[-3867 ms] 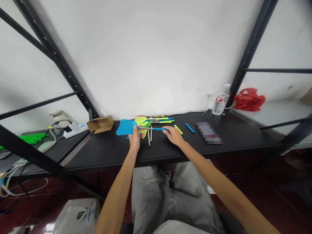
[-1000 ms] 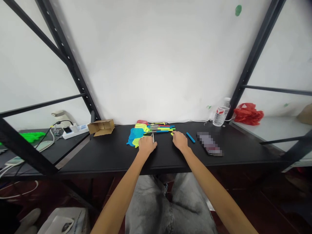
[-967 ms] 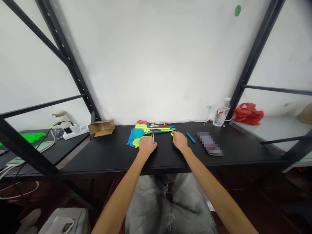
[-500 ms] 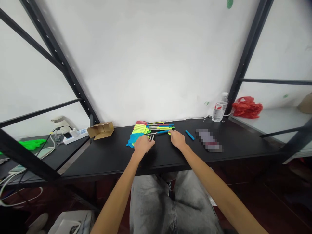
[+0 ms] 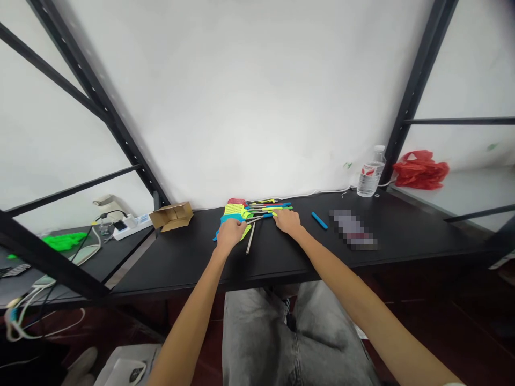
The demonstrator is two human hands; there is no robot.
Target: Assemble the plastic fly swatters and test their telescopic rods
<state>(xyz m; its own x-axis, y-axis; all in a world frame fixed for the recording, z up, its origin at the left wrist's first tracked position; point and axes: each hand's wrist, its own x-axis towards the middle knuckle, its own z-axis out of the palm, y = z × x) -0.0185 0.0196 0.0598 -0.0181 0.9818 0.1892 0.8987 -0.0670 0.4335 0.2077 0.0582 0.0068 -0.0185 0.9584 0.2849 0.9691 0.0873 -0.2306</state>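
Note:
Several fly swatters with coloured mesh heads and metal shafts lie in a row, among them a yellow-green fly swatter (image 5: 235,209) and a red one (image 5: 236,201). My left hand (image 5: 230,234) is closed at the head end of a blue fly swatter (image 5: 231,218), partly covering it. A yellow-green piece (image 5: 245,232) peeks out beside that hand. Over at the handle end, my right hand (image 5: 288,220) has its fingers closed around a handle, mostly hidden under them. Between the hands a bare metal rod (image 5: 250,239) rests on the black table.
A blue tube (image 5: 319,220) and a blurred-out flat object (image 5: 353,229) lie to the right. Behind them stand a water bottle (image 5: 370,171) and a red plastic bag (image 5: 420,170). An open cardboard box (image 5: 171,216) is at left, near a power strip (image 5: 131,227) and metal uprights.
My left hand has shifted slightly off the metal rods, and one rod now lies exposed on the table. My right hand stays at the handles. The view has turned slightly left.

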